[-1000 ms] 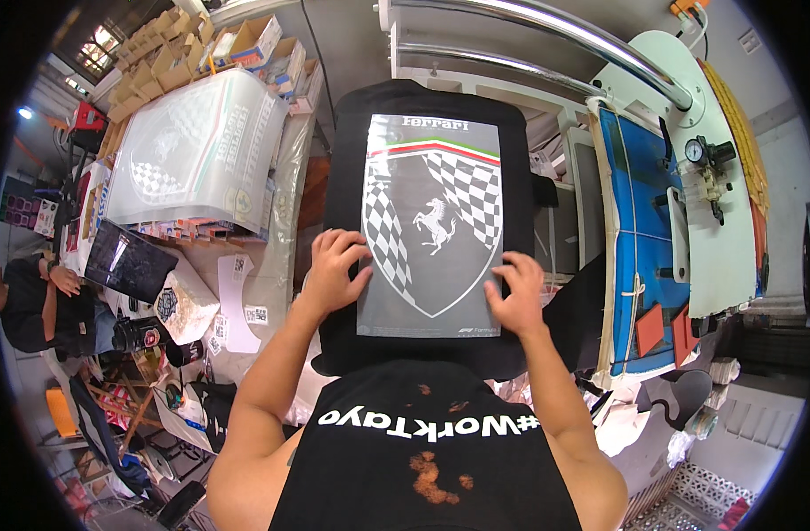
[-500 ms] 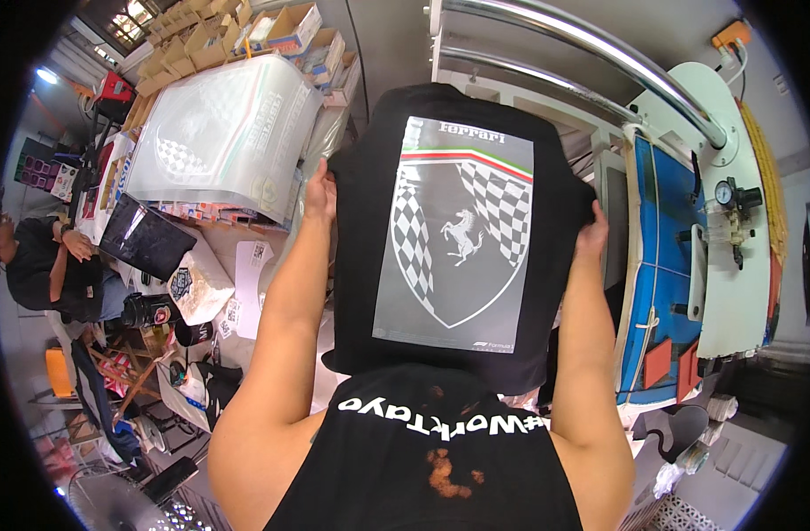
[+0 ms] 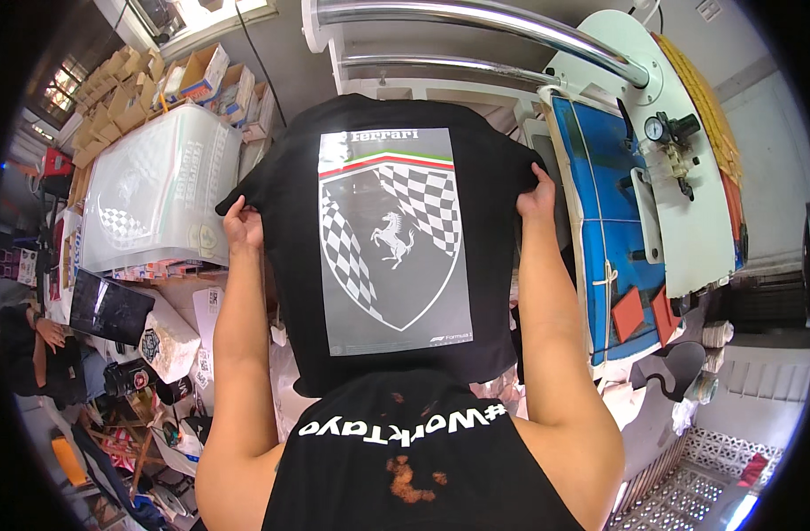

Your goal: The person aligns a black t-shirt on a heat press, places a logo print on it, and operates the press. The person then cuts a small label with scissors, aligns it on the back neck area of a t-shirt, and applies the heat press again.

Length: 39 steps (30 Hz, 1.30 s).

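Observation:
A black T-shirt (image 3: 285,292) is spread out in front of my chest. On its front lies a glossy grey rectangular transfer sheet (image 3: 352,257) with a white shield outline, a horse figure, checkered flags and a green, white and red stripe. My left hand (image 3: 245,227) pinches the sleeve on the left side, thumb on top. The sleeve on the right is gripped by my right hand (image 3: 537,195), fingers curled around the cloth edge. Both arms stretch forward, and the shirt's lower edge reaches close to my body.
A stack of clear printed sheets (image 3: 148,190) lies on the left, with open cardboard boxes (image 3: 126,102) behind it. Chrome rails (image 3: 484,26) cross beyond the shirt. To the right stands a machine with a blue padded panel (image 3: 599,239) and a pressure gauge (image 3: 656,129). Another person's hand (image 3: 49,334) shows far left.
The view has swung, so surroundings sit further left. My hands have moved apart, and the shirt's sleeves are drawn out wider. Both hands still hold the cloth.

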{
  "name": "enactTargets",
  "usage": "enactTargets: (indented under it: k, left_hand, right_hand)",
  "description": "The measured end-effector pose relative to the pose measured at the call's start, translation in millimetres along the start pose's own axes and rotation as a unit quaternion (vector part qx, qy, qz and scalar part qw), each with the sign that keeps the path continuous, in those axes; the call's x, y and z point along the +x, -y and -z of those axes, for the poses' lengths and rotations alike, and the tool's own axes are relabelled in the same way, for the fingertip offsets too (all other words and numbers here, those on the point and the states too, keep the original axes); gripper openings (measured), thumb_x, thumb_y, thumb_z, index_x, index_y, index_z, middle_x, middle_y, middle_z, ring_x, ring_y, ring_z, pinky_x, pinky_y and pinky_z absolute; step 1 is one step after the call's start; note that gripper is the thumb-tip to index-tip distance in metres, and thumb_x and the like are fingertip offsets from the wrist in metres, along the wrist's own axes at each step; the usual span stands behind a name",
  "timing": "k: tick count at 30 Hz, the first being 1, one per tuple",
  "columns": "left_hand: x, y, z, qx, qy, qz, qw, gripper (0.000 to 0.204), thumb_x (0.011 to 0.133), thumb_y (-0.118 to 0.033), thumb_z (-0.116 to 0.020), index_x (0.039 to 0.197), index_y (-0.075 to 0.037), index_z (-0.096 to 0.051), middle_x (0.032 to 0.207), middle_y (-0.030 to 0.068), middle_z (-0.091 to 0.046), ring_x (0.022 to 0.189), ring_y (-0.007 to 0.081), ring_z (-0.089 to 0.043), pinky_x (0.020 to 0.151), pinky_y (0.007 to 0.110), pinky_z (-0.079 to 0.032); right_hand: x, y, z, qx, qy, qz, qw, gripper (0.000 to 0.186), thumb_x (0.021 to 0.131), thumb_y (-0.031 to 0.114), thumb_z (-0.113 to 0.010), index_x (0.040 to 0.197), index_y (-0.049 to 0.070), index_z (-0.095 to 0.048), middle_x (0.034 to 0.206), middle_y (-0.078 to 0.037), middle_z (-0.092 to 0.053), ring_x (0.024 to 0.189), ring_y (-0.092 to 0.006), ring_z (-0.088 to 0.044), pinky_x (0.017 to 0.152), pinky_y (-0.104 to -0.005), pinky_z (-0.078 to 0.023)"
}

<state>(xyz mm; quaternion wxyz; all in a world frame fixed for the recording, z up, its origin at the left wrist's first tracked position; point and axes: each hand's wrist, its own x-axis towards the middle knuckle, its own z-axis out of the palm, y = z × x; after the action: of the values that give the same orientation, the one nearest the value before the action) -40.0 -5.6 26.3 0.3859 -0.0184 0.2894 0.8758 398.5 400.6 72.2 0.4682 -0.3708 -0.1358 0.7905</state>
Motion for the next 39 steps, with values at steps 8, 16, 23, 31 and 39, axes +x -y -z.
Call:
enactTargets:
  k: [8,16,23,31,39]
  left_hand:
    - [-118.1,9.6,82.1,0.339,0.029,0.309,0.888,0.028,0.099,-0.032,-0.060,0.116,-0.010,-0.061,0.095,-0.0016,-0.070,0.074,0.0086,-0.067,0.064,0.025,-0.054]
    - [-260.7,-21.9,80.1,0.353,-0.005,0.215,0.910,0.020,0.094,-0.018,-0.067,0.105,-0.002,-0.065,0.091,0.0035,-0.071,0.076,0.0109,-0.069,0.067,0.024,-0.056]
    - [-280.8,-42.1,72.6,0.458,-0.068,0.166,0.871,0.020,0.090,-0.022,-0.073,0.098,-0.004,-0.068,0.078,-0.0008,-0.064,0.067,0.0076,-0.059,0.063,0.023,-0.051]
    - [-287.5,-46.2,68.2,0.448,-0.043,0.139,0.882,0.024,0.089,-0.022,-0.075,0.104,-0.004,-0.070,0.088,-0.0002,-0.067,0.076,0.0099,-0.060,0.072,0.028,-0.051]
    - [-290.5,-38.6,76.1,0.459,-0.055,0.118,0.879,0.025,0.090,-0.020,-0.074,0.107,-0.001,-0.069,0.090,0.0012,-0.068,0.077,0.0091,-0.061,0.072,0.025,-0.051]
  right_hand:
    - [-151.7,-33.3,63.1,-0.465,0.029,-0.194,0.863,0.048,0.100,0.037,-0.053,0.139,0.009,-0.051,0.128,-0.013,-0.063,0.116,-0.0236,-0.061,0.091,-0.0366,-0.051]
    - [-259.2,-13.6,184.8,-0.219,0.025,-0.130,0.967,0.028,0.095,0.009,-0.062,0.122,-0.001,-0.060,0.113,-0.011,-0.068,0.101,-0.0220,-0.066,0.096,-0.0365,-0.052]
    - [-279.8,11.3,181.9,-0.409,-0.065,-0.055,0.909,0.041,0.092,0.018,-0.069,0.132,0.009,-0.060,0.111,-0.001,-0.067,0.094,-0.0145,-0.058,0.082,-0.0374,-0.041]
    - [-274.8,9.5,198.0,-0.357,-0.057,-0.010,0.933,0.034,0.095,0.009,-0.064,0.128,0.002,-0.058,0.111,-0.007,-0.069,0.096,-0.0182,-0.066,0.085,-0.0357,-0.052]
    - [-270.6,0.1,195.5,-0.347,-0.060,0.007,0.936,0.029,0.095,0.007,-0.062,0.124,0.002,-0.061,0.108,-0.007,-0.069,0.096,-0.0187,-0.066,0.086,-0.0357,-0.052]
